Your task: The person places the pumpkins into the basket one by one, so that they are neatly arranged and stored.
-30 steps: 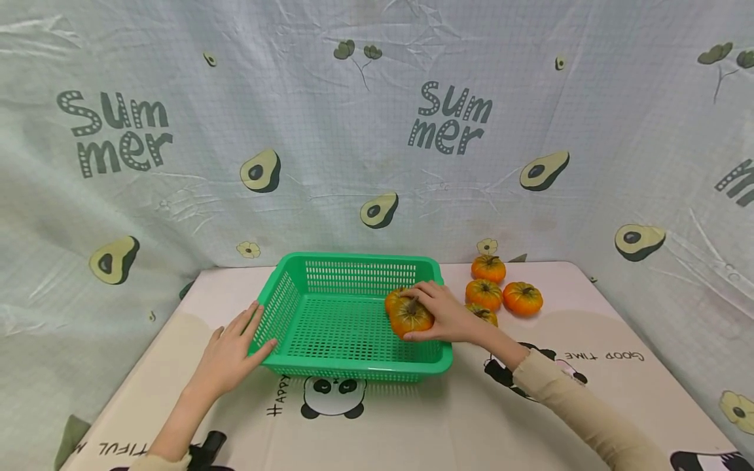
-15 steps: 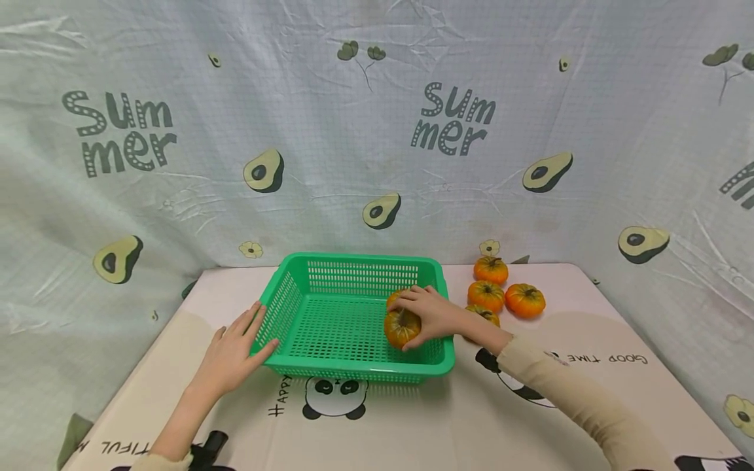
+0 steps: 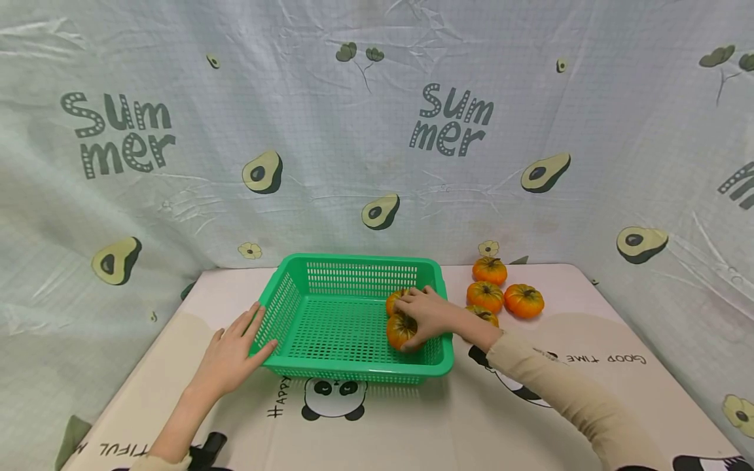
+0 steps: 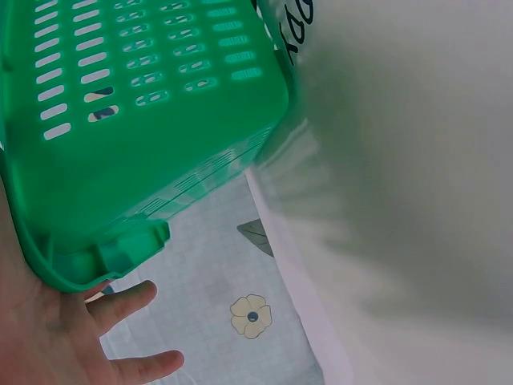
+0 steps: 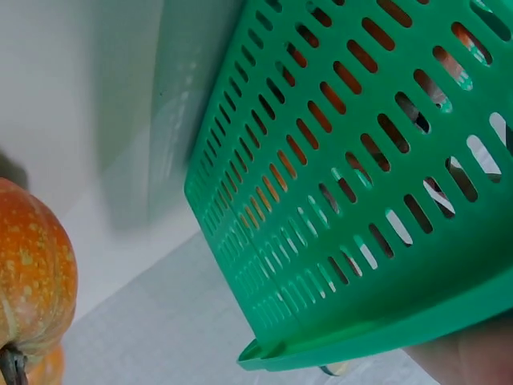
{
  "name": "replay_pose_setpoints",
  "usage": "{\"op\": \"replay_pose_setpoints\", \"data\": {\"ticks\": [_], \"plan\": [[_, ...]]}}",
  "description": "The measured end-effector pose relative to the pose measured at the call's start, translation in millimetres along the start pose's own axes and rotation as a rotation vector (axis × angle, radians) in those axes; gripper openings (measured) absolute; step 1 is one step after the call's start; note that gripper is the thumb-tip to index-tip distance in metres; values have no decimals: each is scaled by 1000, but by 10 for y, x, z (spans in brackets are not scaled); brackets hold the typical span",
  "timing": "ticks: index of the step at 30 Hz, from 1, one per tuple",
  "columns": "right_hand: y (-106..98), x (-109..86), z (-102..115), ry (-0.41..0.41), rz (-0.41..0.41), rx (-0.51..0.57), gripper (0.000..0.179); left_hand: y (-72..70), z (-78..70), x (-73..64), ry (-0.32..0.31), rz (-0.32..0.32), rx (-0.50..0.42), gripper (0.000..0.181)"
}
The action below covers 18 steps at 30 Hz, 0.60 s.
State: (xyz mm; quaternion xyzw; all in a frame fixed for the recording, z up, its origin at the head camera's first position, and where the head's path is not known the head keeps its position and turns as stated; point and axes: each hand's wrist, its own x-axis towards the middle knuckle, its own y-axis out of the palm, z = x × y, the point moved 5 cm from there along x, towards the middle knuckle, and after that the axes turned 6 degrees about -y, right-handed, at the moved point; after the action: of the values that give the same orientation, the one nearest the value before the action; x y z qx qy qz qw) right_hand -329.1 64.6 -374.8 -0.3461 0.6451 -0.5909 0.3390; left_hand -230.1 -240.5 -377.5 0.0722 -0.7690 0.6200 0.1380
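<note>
A green plastic basket with slotted walls stands on the table. My left hand rests against its left rim, fingers straight and spread; the left wrist view shows these fingers beside the basket's corner. Inside, at the right end, my right hand grips a small orange pumpkin low on the basket floor, fingers over its top and thumb on the near side. Behind it lies another pumpkin, partly covered by the fingers. In the right wrist view, the basket wall hides most of this hand.
Right of the basket, several pumpkins sit on the table: one at the back, a pumpkin before it, another pumpkin to the right, and one pumpkin partly behind the right forearm. A patterned cloth hangs behind the table.
My right hand has lowered the pumpkin onto the basket floor, moving it slightly toward the front, in front of the other pumpkin. The left hand has stayed at the left rim.
</note>
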Motion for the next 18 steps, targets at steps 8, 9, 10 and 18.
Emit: {"op": "replay_pose_setpoints", "data": {"ticks": [8, 9, 10, 18], "plan": [[46, 27, 33, 0, 24, -22, 70, -6, -6, -4, 0, -1, -1, 68], [50, 28, 36, 1, 24, -27, 69, -6, -7, -4, 0, 0, -2, 68], [55, 31, 37, 3, 26, -31, 68, -7, -7, -4, 1, 0, -4, 68], [65, 36, 39, -10, 14, -56, 64, -16, -9, -4, -3, 6, -9, 68]]}}
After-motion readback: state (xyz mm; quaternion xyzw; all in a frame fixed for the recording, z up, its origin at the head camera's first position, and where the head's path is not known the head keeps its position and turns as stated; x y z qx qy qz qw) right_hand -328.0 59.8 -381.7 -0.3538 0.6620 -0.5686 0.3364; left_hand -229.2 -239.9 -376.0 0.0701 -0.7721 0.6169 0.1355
